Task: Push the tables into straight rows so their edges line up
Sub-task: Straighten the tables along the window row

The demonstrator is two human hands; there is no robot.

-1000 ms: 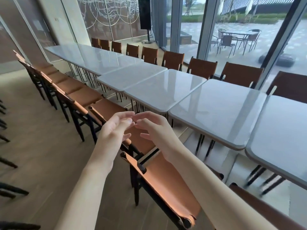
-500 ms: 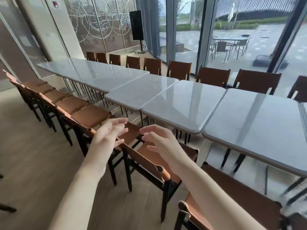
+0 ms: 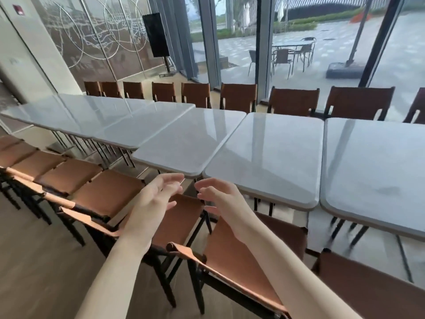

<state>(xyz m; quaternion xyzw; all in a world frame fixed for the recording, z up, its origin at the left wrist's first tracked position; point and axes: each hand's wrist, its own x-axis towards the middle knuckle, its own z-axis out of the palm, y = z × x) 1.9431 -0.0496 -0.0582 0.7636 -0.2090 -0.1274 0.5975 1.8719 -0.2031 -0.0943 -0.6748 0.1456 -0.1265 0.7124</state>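
Several white marble-topped tables stand in a long row across the view. The middle table [image 3: 190, 143] sits skewed, its near corner jutting toward me past the table to its right [image 3: 271, 155]. A further table [image 3: 377, 171] lies at the far right, and others [image 3: 92, 116] run off to the left. My left hand [image 3: 158, 199] and my right hand [image 3: 220, 199] hover side by side just short of the two near corners. Both have relaxed fingers, hold nothing and touch no table.
Brown leather chairs with black frames [image 3: 230, 256] line the near side under my arms, and another row [image 3: 292, 100] lines the far side. Glass walls, a column [image 3: 264, 49] and a black speaker on a stand [image 3: 156, 33] stand behind. Wood floor lies at the left.
My view has shifted right and closer to the tables. Both hands have moved forward, from over the chairs up to the near corners of the two middle tables, and parted slightly.
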